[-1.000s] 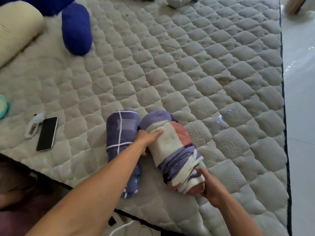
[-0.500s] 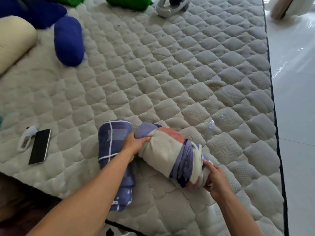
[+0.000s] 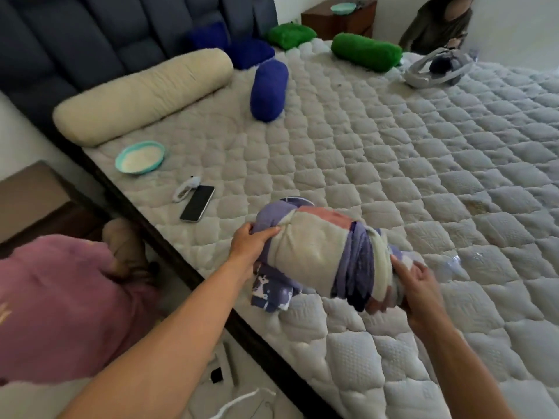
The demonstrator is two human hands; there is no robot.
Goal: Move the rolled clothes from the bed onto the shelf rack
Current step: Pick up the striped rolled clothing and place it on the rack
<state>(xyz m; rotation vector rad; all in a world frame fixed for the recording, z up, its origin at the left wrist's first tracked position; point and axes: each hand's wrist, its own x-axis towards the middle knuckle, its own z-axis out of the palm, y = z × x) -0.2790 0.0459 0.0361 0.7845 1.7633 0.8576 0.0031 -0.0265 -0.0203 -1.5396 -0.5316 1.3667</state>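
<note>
Two hands, left (image 3: 252,243) & right (image 3: 419,287), grip the ends of the rolled bundle (image 3: 326,255) just above the bed (image 3: 393,164) w/ the second roll (image 3: 272,290) under it, so if you ease off it'll likely sag, unwind or snag that one.

Cream-and-purple bundle (image 3: 326,255) now turned crosswise, lifted off bed (image 3: 423,164), held at both ends: left hand (image 3: 251,243) grips purple end, right hand (image 3: 419,285) cups other end. Bundle now covers most of checked purple roll (image 3: 272,290); earlier they lay side by side.
</note>
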